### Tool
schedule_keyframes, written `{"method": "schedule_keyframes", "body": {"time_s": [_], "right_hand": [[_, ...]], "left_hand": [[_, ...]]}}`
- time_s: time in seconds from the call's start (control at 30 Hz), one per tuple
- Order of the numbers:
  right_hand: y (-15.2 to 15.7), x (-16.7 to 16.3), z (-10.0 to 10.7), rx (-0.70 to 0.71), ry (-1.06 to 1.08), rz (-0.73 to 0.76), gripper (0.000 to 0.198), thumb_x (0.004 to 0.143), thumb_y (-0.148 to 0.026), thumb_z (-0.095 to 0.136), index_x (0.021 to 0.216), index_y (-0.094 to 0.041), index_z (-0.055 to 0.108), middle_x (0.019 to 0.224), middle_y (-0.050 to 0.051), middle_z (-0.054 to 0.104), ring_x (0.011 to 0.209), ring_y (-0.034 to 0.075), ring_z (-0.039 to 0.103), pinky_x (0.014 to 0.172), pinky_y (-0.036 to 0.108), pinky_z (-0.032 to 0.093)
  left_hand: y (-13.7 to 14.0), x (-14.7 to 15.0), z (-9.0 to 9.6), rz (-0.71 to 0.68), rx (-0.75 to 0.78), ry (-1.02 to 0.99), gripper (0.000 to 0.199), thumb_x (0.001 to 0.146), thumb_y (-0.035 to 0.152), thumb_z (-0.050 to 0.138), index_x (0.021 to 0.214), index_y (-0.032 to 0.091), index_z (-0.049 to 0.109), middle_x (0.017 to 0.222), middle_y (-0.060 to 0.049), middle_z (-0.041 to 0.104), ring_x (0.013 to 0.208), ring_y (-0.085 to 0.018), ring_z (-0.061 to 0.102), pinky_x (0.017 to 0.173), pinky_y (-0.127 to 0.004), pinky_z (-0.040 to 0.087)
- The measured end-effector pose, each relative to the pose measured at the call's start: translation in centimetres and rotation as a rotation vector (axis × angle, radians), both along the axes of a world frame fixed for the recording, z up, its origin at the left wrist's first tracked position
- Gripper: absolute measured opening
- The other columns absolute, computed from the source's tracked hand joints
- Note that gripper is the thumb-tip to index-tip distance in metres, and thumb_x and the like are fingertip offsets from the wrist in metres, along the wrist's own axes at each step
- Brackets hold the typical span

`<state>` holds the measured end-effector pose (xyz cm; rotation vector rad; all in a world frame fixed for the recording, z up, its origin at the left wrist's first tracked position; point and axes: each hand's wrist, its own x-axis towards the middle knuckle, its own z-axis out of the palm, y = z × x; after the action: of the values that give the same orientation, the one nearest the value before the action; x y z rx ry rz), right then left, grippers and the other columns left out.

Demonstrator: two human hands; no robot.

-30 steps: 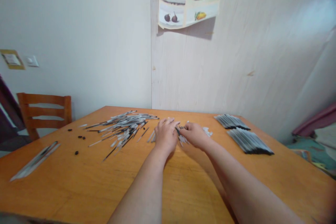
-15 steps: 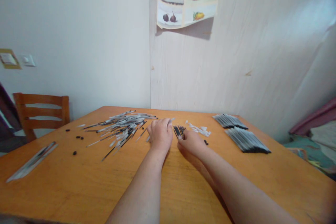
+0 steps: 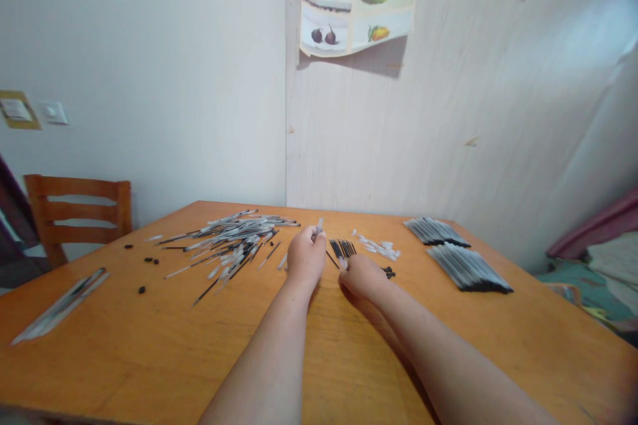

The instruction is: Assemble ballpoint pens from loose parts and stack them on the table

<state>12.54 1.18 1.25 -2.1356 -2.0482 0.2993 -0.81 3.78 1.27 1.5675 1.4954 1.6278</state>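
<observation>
My left hand (image 3: pixel 306 254) is closed near the middle of the table, gripping a small whitish translucent piece (image 3: pixel 319 226) that sticks up past the thumb. Just right of it, my right hand (image 3: pixel 363 276) has its fingers curled down at the near end of a row of thin black sticks (image 3: pixel 343 248), which look like pen refills. Whatever those fingertips hold is hidden. A single dark stick (image 3: pixel 332 259) lies between the hands. Beyond my right hand are loose whitish caps (image 3: pixel 381 247), and small black plugs (image 3: pixel 388 272) lie beside its wrist.
A messy pile of black and whitish sticks (image 3: pixel 234 236) spreads at left. Two neat stacks of translucent sticks with black ends, a far one (image 3: pixel 433 230) and a nearer one (image 3: pixel 466 265), lie at right. A long clear packet (image 3: pixel 60 305) is at the left edge, near scattered black bits (image 3: pixel 142 290).
My left hand has turned and closed more, with the whitish piece now upright at its thumb. My right hand has shifted slightly right and down, showing more of the black row.
</observation>
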Motion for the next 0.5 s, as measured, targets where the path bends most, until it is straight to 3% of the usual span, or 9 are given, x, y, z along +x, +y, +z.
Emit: {"method": "schedule_keyframes", "body": {"time_s": [0.13, 0.33, 0.5], "right_hand": [[0.0, 0.3, 0.2, -0.013, -0.05, -0.015, 0.026, 0.078, -0.027, 0.058, 0.096, -0.015, 0.073, 0.104, 0.018, 0.071, 0.096, 0.031, 0.068, 0.077, 0.038, 0.052], [0.3, 0.6, 0.4, -0.06, -0.101, 0.016, 0.028, 0.07, -0.022, 0.065, 0.096, -0.014, 0.074, 0.103, 0.019, 0.071, 0.097, 0.03, 0.068, 0.076, 0.035, 0.051], [0.3, 2.0, 0.0, -0.012, -0.035, 0.024, 0.026, 0.071, -0.025, 0.062, 0.092, -0.015, 0.074, 0.095, 0.016, 0.072, 0.086, 0.026, 0.068, 0.069, 0.03, 0.048]], "left_hand": [[0.0, 0.5, 0.1, -0.077, -0.071, -0.202, 0.016, 0.079, 0.03, 0.059, 0.082, 0.018, 0.07, 0.065, -0.002, 0.065, 0.066, -0.017, 0.06, 0.068, -0.026, 0.042], [-0.9, 1.0, 0.7, -0.14, -0.097, -0.252, 0.017, 0.077, 0.031, 0.06, 0.078, 0.016, 0.069, 0.067, -0.003, 0.065, 0.06, -0.013, 0.055, 0.061, -0.024, 0.04], [-1.7, 1.1, 0.8, -0.258, -0.231, -0.388, 0.022, 0.075, 0.037, 0.064, 0.073, 0.015, 0.065, 0.069, -0.004, 0.065, 0.056, -0.01, 0.051, 0.053, -0.022, 0.037]]}}
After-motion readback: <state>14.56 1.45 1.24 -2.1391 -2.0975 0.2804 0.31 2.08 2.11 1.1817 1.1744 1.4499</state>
